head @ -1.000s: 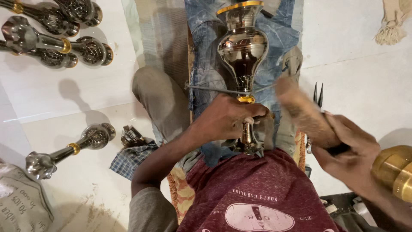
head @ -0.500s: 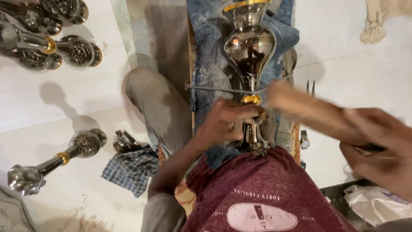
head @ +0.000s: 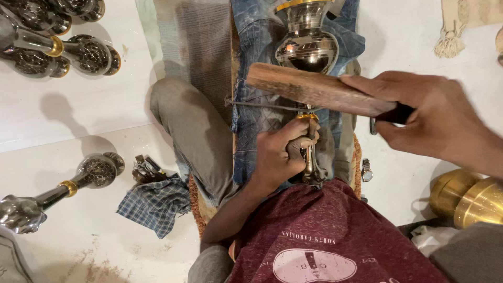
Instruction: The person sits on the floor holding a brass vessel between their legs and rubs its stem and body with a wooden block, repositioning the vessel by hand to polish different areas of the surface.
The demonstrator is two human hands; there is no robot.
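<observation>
The fingers (head: 301, 144) of the left hand (head: 280, 157) are curled tight around the thin neck of a shiny metal vase (head: 307, 47), just under a small gold ring (head: 308, 116). The vase lies on its side on blue denim cloth (head: 257, 63) spread over the person's lap, with its round belly and gold rim pointing away from the body. The right hand (head: 435, 123) is closed around the dark end of a flat wooden mallet (head: 314, 90), and the fingers wrap it so that only their backs show. The mallet lies across the vase, above the neck, and I cannot tell if it touches. The vase looks hard, smooth and slippery, and I think it is fairly heavy, so the thin neck seems the best place to hold it firmly. The belly could dent if hit hard. A thin metal rod (head: 262, 105) crosses the cloth by the neck. On the white floor (head: 63, 110) lie more shiny vases (head: 63, 50), a checked rag (head: 154, 204), and two brass pieces (head: 469, 199) near the right arm.
</observation>
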